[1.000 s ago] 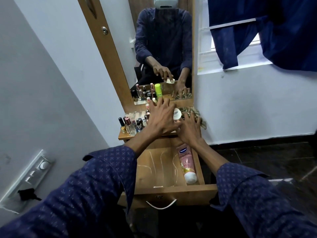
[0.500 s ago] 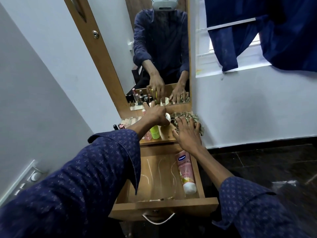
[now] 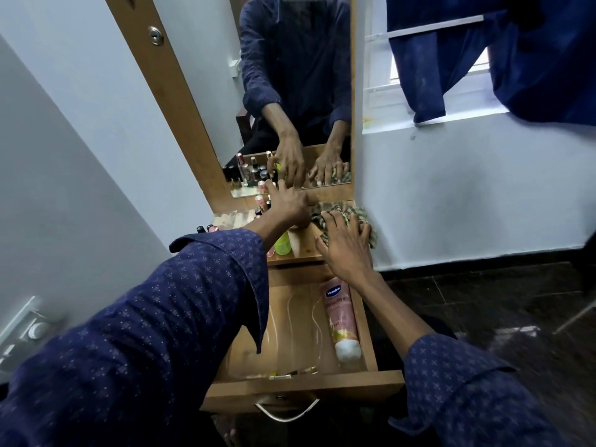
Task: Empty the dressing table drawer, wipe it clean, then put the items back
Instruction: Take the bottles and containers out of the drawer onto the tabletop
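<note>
Left hand (image 3: 288,204) at frame centre, fingers spread among small bottles (image 3: 259,201) on the tabletop, grasping nothing visible. Green bottle (image 3: 283,244) lies below its wrist. Right hand (image 3: 346,245) flat, open, pressing patterned cloth (image 3: 358,214). Open drawer (image 3: 303,379) below both; pink tube (image 3: 342,317) lies along its right side.

A tall wood-framed mirror (image 3: 309,101) stands at twelve o'clock against the pale blue-grey wall (image 3: 451,188). Out at one o'clock, dark blue cloth (image 3: 532,59) hangs over a white rod (image 3: 435,25) across the bright window (image 3: 396,66). Down at three o'clock runs the dark tiled floor (image 3: 483,301). Way over at nine o'clock, a white switch panel (image 3: 29,327) sits on the wall, blurred.
</note>
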Available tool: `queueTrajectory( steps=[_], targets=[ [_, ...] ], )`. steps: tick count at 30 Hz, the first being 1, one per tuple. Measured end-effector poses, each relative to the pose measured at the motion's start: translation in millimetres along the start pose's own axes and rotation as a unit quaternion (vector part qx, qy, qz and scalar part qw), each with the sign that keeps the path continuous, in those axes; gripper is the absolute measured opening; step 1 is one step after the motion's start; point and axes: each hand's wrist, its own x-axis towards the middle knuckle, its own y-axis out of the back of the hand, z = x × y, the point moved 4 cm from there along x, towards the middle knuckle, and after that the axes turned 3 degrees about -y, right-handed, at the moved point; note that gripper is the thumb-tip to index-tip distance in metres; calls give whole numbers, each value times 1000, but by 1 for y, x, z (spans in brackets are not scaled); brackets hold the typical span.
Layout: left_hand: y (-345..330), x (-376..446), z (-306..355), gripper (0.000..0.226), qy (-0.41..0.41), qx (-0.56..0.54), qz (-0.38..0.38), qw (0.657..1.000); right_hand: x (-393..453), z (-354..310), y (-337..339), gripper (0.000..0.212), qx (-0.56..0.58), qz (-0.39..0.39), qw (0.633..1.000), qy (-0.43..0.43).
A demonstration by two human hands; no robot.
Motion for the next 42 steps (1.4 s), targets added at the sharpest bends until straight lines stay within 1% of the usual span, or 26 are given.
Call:
queueTrajectory(
  steps=[2, 5, 7, 9, 12, 13, 15, 16, 18, 19, 21, 23, 24, 25, 27, 28, 30, 32, 33, 34, 38, 42],
  targets=[
    [-3, -2, 1, 33, 4, 5, 12, 1000, 0, 0, 0, 61, 1, 0, 1000, 0],
    [-3, -8, 5, 26, 10, 12, 50, 999, -1, 1, 0, 61, 3, -9, 1000, -3],
    [2, -17, 11, 19, 13, 25, 86, 996, -1, 2, -1, 61, 4, -15, 1000, -5],
    [3, -31, 18, 19, 10, 18, 136, 991, 0, 1, 0, 60, 3, -18, 1000, -6],
    [-2, -60, 31, 24, -5, -70, 257, 964, 0, -1, 3, 58, 16, -33, 999, -2],
    [-7, -74, 35, 22, -15, -121, 295, 948, -2, -1, 5, 64, 25, -47, 999, 1],
    [-18, -104, 42, 17, -23, -242, 344, 907, -10, -3, 11, 81, 37, -73, 997, 12],
    [-26, -120, 45, 16, -15, -291, 349, 891, -16, -6, 16, 80, 28, -68, 997, 22],
    [-47, -143, 50, 10, 11, -346, 333, 877, -29, -14, 28, 65, -12, -22, 999, 39],
    [-60, -150, 52, 10, 30, -362, 310, 878, -38, -18, 35, 60, -36, 7, 998, 41],
    [-88, -155, 53, 15, 67, -389, 248, 885, -57, -25, 47, 54, -73, 71, 994, 34],
    [-114, -153, 51, 19, 109, -437, 192, 872, -76, -27, 52, 44, -75, 112, 991, 23],
    [-123, -153, 51, 22, 125, -459, 168, 863, -83, -25, 52, 35, -56, 105, 993, 16],
    [-132, -149, 53, 29, 136, -472, 134, 861, -89, -22, 50, 26, -35, 80, 996, 3],
    [-144, -148, 59, 43, 141, -500, 42, 854, -98, -16, 42, 15, -46, 11, 999, -22],
    [-148, -147, 63, 47, 141, -529, 0, 836, -103, -14, 37, 14, -65, -17, 997, -24],
    [-156, -144, 70, 45, 148, -613, -55, 774, -112, -10, 31, 17, -73, -44, 996, -17],
    [-162, -145, 75, 37, 164, -673, -90, 715, -117, -10, 27, 20, -70, -53, 996, -12],
    [-164, -146, 77, 33, 168, -690, -100, 697, -119, -10, 26, 23, -70, -58, 996, -14],
    [-165, -148, 79, 30, 170, -699, -108, 686, -120, -10, 26, 24, -69, -63, 995, -16],
    [-168, -151, 79, 21, 175, -697, -119, 685, -124, -9, 30, 28, -41, -74, 996, -23],
    [-167, -156, 75, 27, 176, -701, -121, 681, -127, -2, 31, 30, 24, -97, 994, -44]
  ],
)
